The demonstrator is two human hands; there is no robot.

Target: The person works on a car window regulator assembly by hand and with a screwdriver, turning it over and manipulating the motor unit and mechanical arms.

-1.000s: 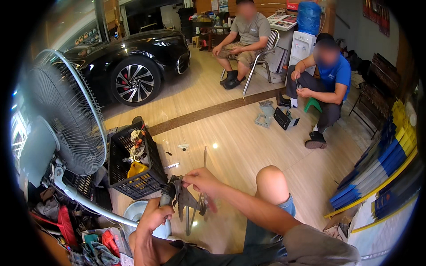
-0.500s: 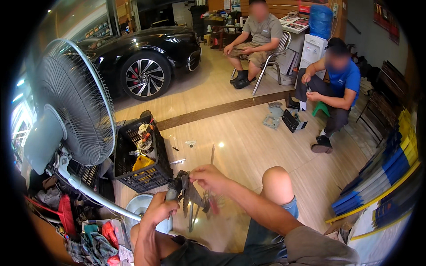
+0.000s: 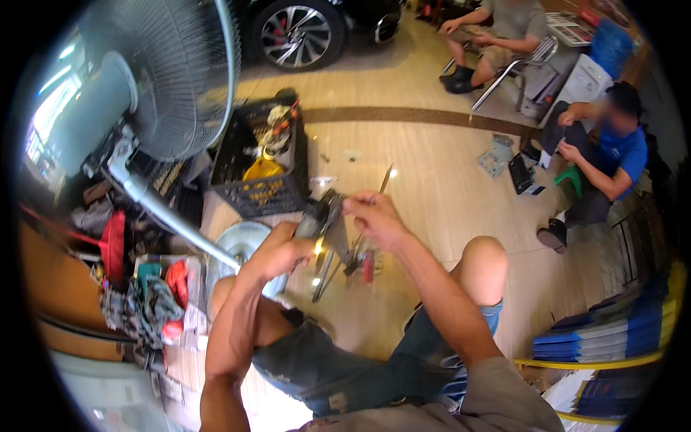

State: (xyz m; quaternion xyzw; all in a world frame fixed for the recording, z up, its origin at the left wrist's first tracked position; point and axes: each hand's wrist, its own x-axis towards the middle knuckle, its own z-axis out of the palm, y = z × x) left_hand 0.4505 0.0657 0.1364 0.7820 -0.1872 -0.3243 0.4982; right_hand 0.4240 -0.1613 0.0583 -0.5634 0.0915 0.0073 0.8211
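My left hand [image 3: 286, 252] is wrapped round the grey rounded body of a dark metal mechanical part [image 3: 332, 234], held above the floor between my knees. A flat plate and narrow arms hang from this part; blur hides its exact kind. The thumb and fingers of my right hand [image 3: 378, 218] pinch together at its upper end, and whatever small piece they grip cannot be made out. Behind my right hand a thin rod [image 3: 387, 178] shows, partly hidden by the fingers. Below, a red-handled tool [image 3: 368, 266] lies on the floor.
A black crate [image 3: 263, 194] of parts stands ahead to the left, beside a standing fan [image 3: 162, 79] with a round base [image 3: 245, 245]. Ahead right sit two people, one in a blue shirt [image 3: 622, 155], near a black box-shaped unit [image 3: 524, 176]. Blue and yellow stacked sheets [image 3: 597, 335] are at right.
My view has tipped downward and swung left, so the surroundings appear higher and farther right. Both hands keep their grasp on the metal part, with little change between them.
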